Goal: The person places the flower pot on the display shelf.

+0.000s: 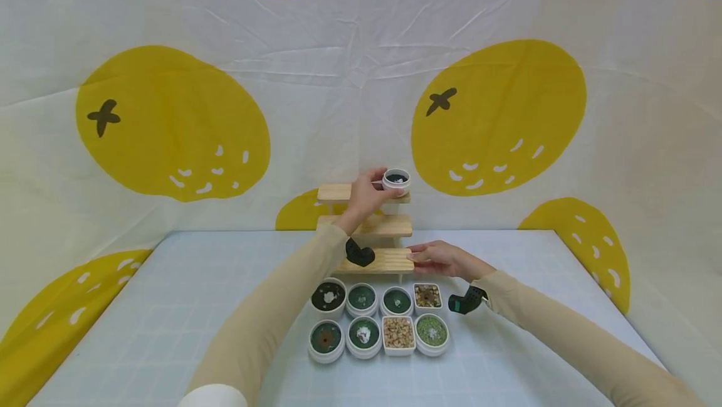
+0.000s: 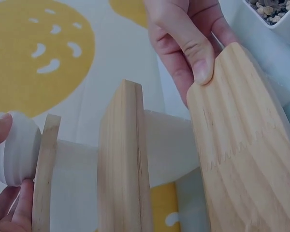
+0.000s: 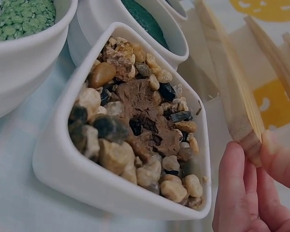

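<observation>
Head view: the left hand closes its grip on a small round white pot with dark filling and a white fleck, set at the right end of the top step of a three-step wooden stand. The right hand pinches the bottom step's right edge. Eight white pots stand in two rows of four on the bench: six round, two square. No writing is legible.

Left wrist view: fingers curl round the pot against the top step; the right thumb presses the lowest board.

Right wrist view: fingertips pinch the board's edge beside a square pot of pebbles.
</observation>
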Action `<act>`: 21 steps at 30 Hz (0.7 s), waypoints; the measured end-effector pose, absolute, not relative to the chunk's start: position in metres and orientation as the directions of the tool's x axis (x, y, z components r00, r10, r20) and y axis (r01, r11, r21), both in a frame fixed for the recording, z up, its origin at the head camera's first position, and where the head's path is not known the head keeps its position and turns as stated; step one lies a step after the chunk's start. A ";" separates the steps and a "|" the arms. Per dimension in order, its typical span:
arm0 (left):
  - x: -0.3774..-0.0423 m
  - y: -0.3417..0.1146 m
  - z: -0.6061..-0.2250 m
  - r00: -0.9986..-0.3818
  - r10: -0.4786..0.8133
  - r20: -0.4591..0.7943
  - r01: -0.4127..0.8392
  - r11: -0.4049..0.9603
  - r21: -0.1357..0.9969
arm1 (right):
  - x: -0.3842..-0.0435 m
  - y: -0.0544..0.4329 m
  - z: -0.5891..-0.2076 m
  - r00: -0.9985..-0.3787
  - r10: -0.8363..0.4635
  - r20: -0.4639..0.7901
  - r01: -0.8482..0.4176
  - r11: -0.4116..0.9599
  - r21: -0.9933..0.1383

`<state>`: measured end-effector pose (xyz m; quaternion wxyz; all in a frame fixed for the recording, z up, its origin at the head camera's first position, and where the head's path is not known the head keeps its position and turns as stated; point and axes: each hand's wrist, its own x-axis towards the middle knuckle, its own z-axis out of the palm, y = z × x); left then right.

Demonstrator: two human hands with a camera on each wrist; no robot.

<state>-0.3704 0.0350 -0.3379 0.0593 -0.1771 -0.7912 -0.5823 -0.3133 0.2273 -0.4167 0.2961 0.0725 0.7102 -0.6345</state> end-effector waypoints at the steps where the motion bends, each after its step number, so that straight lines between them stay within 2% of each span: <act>1: -0.369 0.035 -0.338 -0.930 0.211 0.301 0.349 0.253 0.902 | -0.313 0.227 -0.417 -0.816 -0.267 -0.514 0.481 0.181 -0.858; 11: -0.359 0.028 -0.340 -0.943 0.154 0.296 0.324 0.222 0.919 | -0.309 0.222 -0.416 -0.826 -0.275 -0.492 0.458 0.181 -0.870; 21: -0.346 0.017 -0.338 -0.939 0.153 0.308 0.335 0.199 0.921 | -0.309 0.225 -0.416 -0.834 -0.256 -0.488 0.447 0.204 -0.871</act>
